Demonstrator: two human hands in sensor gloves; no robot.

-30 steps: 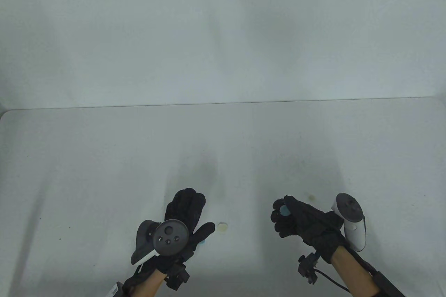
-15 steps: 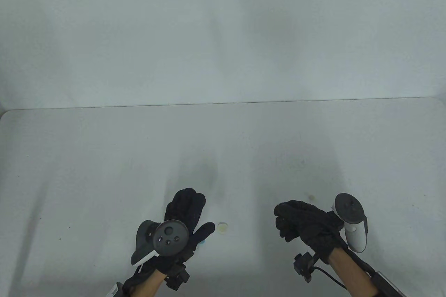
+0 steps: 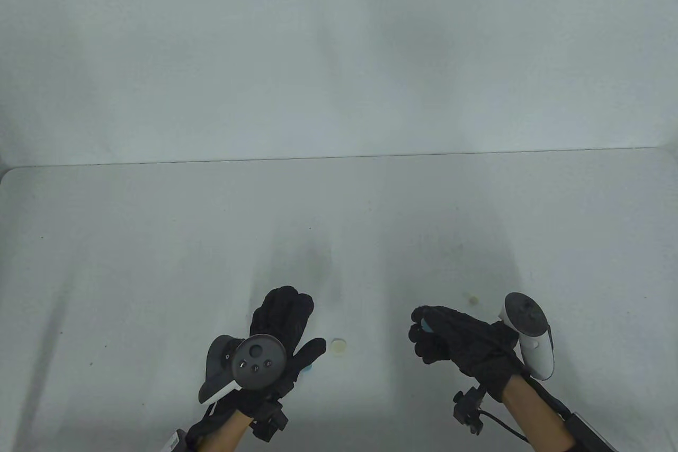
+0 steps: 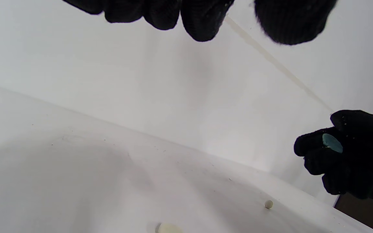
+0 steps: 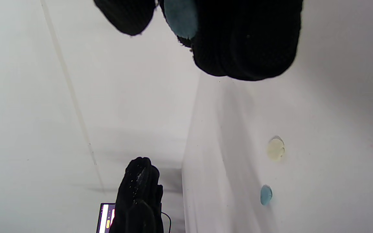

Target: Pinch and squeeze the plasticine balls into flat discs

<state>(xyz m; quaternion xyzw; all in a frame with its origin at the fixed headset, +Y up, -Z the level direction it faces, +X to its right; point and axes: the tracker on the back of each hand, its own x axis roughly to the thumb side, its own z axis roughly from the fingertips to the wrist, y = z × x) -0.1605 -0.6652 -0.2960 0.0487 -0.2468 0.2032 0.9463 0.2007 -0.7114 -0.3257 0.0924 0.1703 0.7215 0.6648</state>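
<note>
Blue plasticine piece (image 3: 427, 322) sits pinched in the right hand (image 3: 455, 338), fingers (image 4: 312, 147) clenched on its faces, raised off the worktop (image 3: 159, 261). Left hand (image 3: 280, 325) lies released. Judged soft, light, tacky; grip opposing faces, not edges.

Table view: high above the near edge of the table (image 3: 132, 240), facing down toward the far edge. Left wrist view: low, close, tilted, facing right across the surface. Right wrist view: rolled sideways, facing left. Shared by all: cream disc (image 3: 337, 346) (image 4: 168, 228) (image 5: 275, 149).
</note>
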